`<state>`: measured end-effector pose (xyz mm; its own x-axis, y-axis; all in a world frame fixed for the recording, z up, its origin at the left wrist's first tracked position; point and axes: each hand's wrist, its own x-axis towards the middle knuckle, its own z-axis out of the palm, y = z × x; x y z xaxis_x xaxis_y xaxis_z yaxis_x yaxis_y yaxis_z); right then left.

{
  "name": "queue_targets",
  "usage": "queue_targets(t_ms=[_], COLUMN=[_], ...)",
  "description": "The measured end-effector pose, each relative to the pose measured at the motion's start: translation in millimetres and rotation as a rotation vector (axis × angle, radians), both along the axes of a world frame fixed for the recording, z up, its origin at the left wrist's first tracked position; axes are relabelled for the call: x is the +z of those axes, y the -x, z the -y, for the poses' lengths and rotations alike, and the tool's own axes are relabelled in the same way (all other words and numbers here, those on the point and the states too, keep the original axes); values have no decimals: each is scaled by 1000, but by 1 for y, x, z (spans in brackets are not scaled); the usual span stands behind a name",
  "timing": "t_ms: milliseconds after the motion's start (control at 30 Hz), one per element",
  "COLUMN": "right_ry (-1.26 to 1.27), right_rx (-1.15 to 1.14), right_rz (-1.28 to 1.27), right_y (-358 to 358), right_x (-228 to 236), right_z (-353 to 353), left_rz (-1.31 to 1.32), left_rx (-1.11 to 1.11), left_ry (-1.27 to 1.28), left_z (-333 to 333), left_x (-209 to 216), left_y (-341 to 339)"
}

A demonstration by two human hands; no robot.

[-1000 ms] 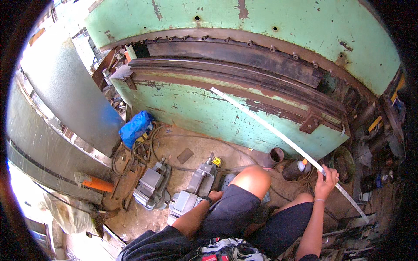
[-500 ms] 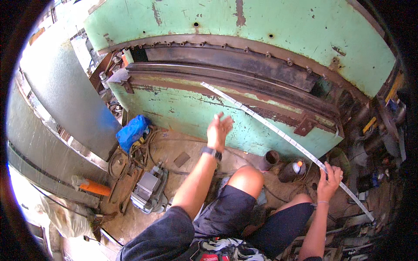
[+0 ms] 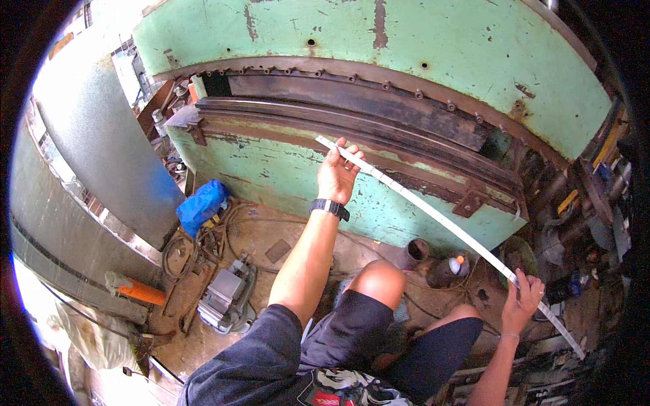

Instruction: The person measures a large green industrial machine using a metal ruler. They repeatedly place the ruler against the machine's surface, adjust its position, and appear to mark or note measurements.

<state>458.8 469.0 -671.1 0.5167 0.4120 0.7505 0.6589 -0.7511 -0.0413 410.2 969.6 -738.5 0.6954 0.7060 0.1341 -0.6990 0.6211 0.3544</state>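
A long, narrow whitish strip (image 3: pixel 439 218) with dark marks along it slants from upper middle to lower right. My left hand (image 3: pixel 336 179), with a dark watch on the wrist, grips it close to its upper end, fingers curled over the edge. Farther down, my right hand (image 3: pixel 521 304) pinches the strip between thumb and fingers; its lower end sticks out beyond that hand. Behind the upper end stands the lower green panel (image 3: pixel 264 166) of a large, worn machine, with dark steel bars (image 3: pixel 284 114) along its top.
The machine's upper green plate (image 3: pixel 338 40) spans the back. Metal sheets (image 3: pixel 101 128) lean at left. On the floor are a blue bundle (image 3: pixel 203 206), a grey power tool (image 3: pixel 225 298), an open pipe piece (image 3: pixel 415 253), a bottle with an orange cap (image 3: pixel 458 264) and cables.
My left hand has moved up and closed on the strip near its upper end. My right hand keeps its hold, slightly lower, and the strip's lower end has dipped a little.
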Motion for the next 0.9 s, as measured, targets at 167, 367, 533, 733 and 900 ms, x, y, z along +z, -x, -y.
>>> queue_targets(t_ms=[167,367,533,733,900], right_ry=[84,158,222,310,578], right_rx=[-20,-63,-74,-22,-86], right_rz=[11,68,-177,-274,-1], right_y=[18,48,75,108,113], right_x=[30,88,129,176,211], right_z=[17,23,34,5,-34], left_rz=[33,116,-81,-87,39], left_rx=[-66,-167,-138,-46,90], left_ry=[49,76,113,221,282], left_z=[7,30,51,39,9], left_x=[9,15,16,9,16], left_y=[-25,-66,-105,-147,-139])
